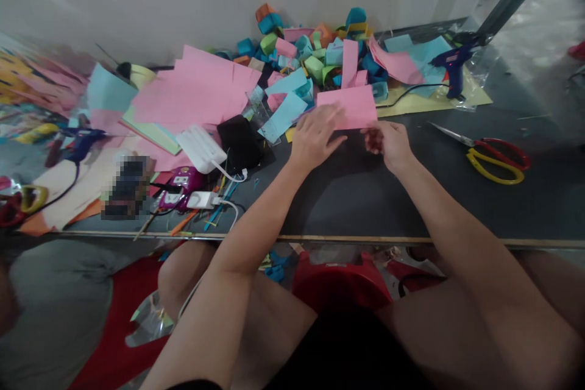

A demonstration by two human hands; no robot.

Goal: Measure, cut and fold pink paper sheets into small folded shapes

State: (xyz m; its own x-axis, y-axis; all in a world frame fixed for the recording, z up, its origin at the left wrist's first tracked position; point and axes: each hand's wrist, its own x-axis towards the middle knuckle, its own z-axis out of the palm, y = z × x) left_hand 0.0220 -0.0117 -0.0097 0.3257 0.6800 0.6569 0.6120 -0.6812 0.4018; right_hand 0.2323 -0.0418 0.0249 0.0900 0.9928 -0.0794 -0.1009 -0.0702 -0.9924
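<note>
A pink sheet of paper (354, 106) lies at the back of the dark table, in front of a heap of paper pieces. My left hand (315, 134) rests over its left part, fingers stretched out and slightly blurred, thumb apart. At the sheet's lower right corner, my right hand (388, 141) has its fingers curled, pinching the edge; the exact contact is partly hidden. Scissors (484, 155) with red and yellow handles lie to the right, spread a little. Behind them is a blue glue gun (457, 70).
A heap of colourful folded paper pieces (315, 61) stands against the wall. Large pink sheets (196, 91), a white power bank (201, 147), a purple power strip (183, 186) and cables crowd the left. Another glue gun (85, 140) lies further left, near a seated person's leg (59, 304).
</note>
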